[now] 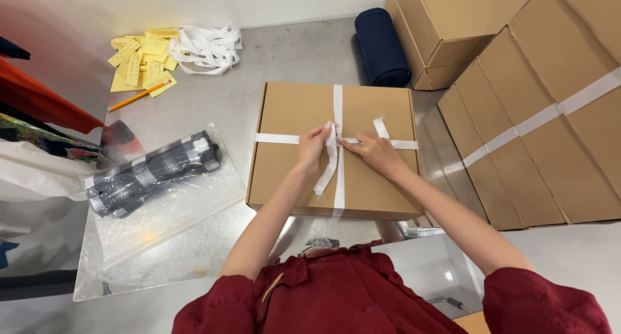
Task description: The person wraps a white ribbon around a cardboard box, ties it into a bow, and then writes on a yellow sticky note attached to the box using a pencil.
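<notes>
head view: flat brown cardboard box (294, 159) sat at frame centre on the grey metal table (284, 52), crossed by a white ribbon (338, 104) running 12-to-6 and 9-to-3 over the lid. both hands met at the crossing. left hand (315, 146) was pinched on a ribbon strand, its loose tail hanging toward 6 o'clock down the lid. right hand (375, 154) was closed on the ribbon just at 3 o'clock of the left, fingertips touching the knot area; a short ribbon end stuck up at 1 o'clock of it. hands nearly touching each other.

at 9 o'clock of the box: clear plastic bag (162, 217) with a rolled grey checked fabric (152, 173) in it, lying flat. at 11 o'clock: pile of yellow paper tags (139, 62), an orange pencil (139, 96) below them, a bundle of loose white ribbon (206, 47) beside. at 1 o'clock: dark blue fabric roll (381, 46). at 3 o'clock: stacked cardboard boxes (530, 127), one ribbon-tied. person wore dark red sleeves (543, 301).
</notes>
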